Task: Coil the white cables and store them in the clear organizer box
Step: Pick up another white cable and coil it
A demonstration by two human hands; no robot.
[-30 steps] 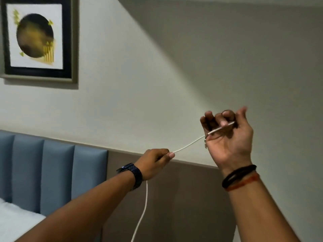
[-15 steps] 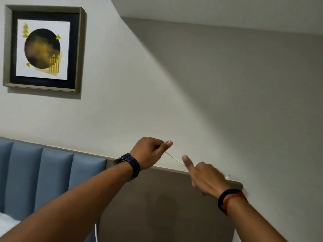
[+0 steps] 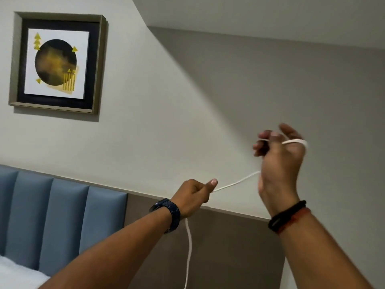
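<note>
Bedroom wall w/ framed print (image 3: 57, 63) and blue padded headboard (image 3: 62, 215) behind. I see left hand (image 3: 194, 197) clenched on the white cable (image 3: 235, 183), rest hanging down out of frame. Right hand (image 3: 279, 163) raised, blurred, cable looped across its fingers, grasping it. Judgement: coiling just begun, one wrap approx. Organizer box not in view; storing all left.
</note>
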